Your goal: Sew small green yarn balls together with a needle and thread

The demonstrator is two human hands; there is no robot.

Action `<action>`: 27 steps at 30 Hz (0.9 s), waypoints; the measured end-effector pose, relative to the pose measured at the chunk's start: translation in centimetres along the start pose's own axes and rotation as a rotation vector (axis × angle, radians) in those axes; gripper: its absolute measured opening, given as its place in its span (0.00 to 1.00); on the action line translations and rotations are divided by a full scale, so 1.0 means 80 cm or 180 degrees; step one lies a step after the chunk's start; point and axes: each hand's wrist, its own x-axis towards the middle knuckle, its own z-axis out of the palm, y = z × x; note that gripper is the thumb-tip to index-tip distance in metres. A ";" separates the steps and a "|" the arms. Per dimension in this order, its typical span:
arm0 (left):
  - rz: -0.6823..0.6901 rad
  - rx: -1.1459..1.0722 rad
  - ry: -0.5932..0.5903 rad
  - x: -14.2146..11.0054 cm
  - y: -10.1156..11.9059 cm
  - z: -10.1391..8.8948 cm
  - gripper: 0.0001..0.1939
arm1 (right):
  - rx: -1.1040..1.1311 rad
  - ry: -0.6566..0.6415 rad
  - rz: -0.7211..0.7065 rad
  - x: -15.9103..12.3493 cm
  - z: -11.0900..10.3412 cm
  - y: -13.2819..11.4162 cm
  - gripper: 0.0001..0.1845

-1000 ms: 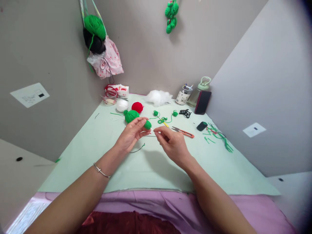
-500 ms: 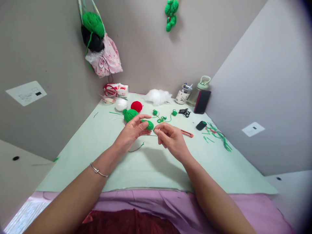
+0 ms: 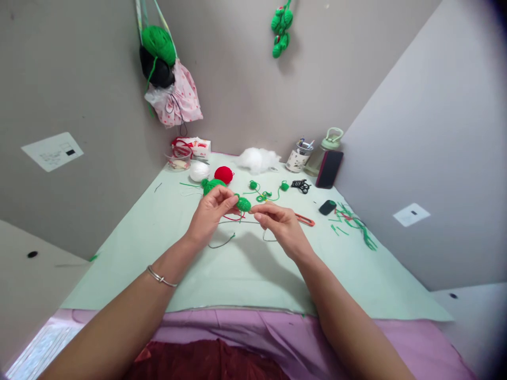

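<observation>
My left hand (image 3: 209,215) pinches a small green crocheted piece (image 3: 244,205), rounded and textured, between thumb and fingers above the table. My right hand (image 3: 284,226) has its thumb and forefinger closed at the piece's right end; whatever is in that pinch is too small to make out. A dark thin thread (image 3: 267,238) loops below the right hand. Behind my left hand sits a green yarn ball (image 3: 212,186), partly covered by it. A bit of red yarn (image 3: 233,217) shows just under the left fingers.
Behind lie a white yarn ball (image 3: 199,171), a red yarn ball (image 3: 224,174) and white stuffing (image 3: 258,160). Orange-handled snips (image 3: 306,219), partly hidden, lie beyond my right hand. Rightward are a black claw clip (image 3: 301,186), a phone (image 3: 330,169) and green yarn scraps (image 3: 362,227).
The left hand has changed its grip, and the green piece now shows more fully, tilted between the hands. The thin pale tool seen at the right fingertips earlier no longer shows clearly.
</observation>
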 end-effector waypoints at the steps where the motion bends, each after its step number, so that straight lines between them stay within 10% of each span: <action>1: -0.0014 -0.0048 -0.0007 0.000 0.001 0.000 0.14 | -0.0003 0.0007 0.0008 0.000 0.000 0.002 0.10; 27: -0.0232 0.0067 -0.0255 -0.011 0.005 0.012 0.21 | 0.0409 -0.0172 0.0191 0.001 -0.002 0.000 0.15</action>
